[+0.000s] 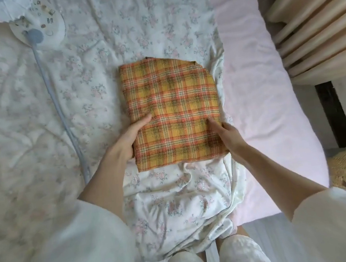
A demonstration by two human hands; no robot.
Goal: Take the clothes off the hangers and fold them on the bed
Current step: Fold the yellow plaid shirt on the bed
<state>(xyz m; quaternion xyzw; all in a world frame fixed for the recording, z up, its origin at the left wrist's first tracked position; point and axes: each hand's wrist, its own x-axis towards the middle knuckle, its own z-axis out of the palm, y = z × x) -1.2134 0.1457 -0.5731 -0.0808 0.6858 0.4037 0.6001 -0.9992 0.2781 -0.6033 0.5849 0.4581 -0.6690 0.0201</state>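
Both hands, left hand [125, 140] and right hand [228, 134], pinch the near edges of the folded plaid garment [174, 113] lying on the floral quilt [100, 78]. Folding looks finished; next likely lifting it aside, keeping the layers together.

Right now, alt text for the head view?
A person's left hand and right hand grip the side edges of a folded orange plaid garment lying on a floral quilt. A pink sheet shows at right, a white fan upper left.
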